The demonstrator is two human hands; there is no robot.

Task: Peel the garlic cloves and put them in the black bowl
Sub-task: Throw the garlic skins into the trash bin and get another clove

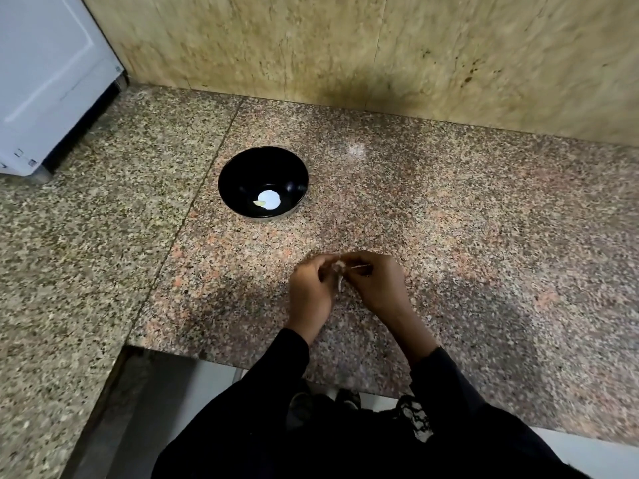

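A black bowl [263,181] stands on the granite counter [449,219], with one pale peeled clove [259,203] lying in its bottom beside a bright light reflection. Nearer to me, both hands meet above the counter. My left hand [309,292] and my right hand [377,283] pinch a small garlic clove [339,267] between their fingertips. A strip of papery skin [340,283] hangs down from the clove. Most of the clove is hidden by my fingers.
A beige stone wall [345,57] rises behind the counter. A white appliance [45,81] stands at the far left. The counter's front edge [214,357] steps back at the lower left, with floor below.
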